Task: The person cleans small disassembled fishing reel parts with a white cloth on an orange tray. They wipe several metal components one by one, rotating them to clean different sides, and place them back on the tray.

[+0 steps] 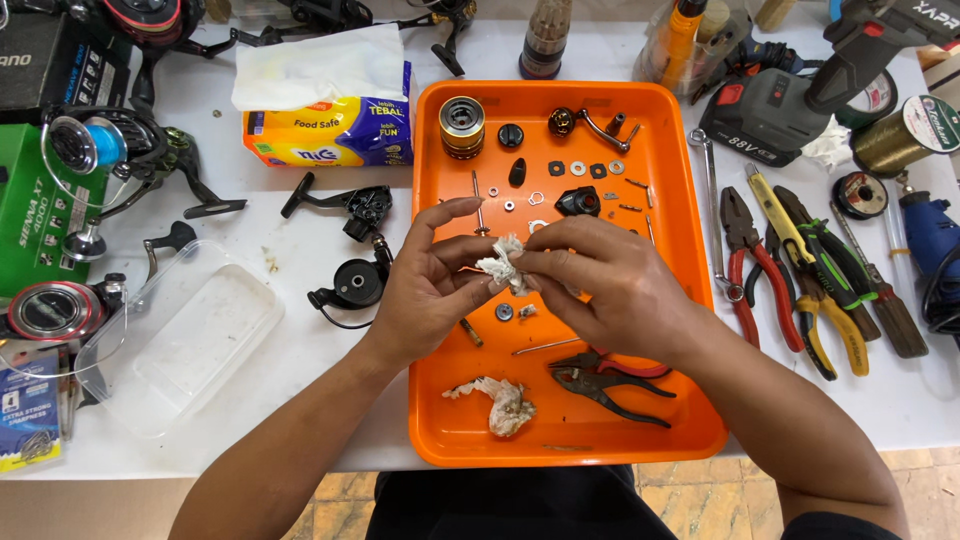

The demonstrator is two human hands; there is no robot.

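Low in the flat orange plastic tray [440, 400] lie a dirty crumpled tissue wad [503, 403] and red-handled metal pliers [610, 378], kept close. Above the tray, the left hand [425, 290] and right hand [605, 285] pinch a small white scrunched tissue [503, 265] between curled fingertips. Farther back, tiny round washers [578, 168] and a shiny gold metal spool [461, 126] rest inside the rim, so nothing rolls away.

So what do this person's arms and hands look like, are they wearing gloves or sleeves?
No gloves: the left hand and right hand are both bare, with no rings, watch or bracelet visible. Both forearms are uncovered too, with no sleeve along them. Only a bit of dark clothing shows at the bottom edge of the picture.
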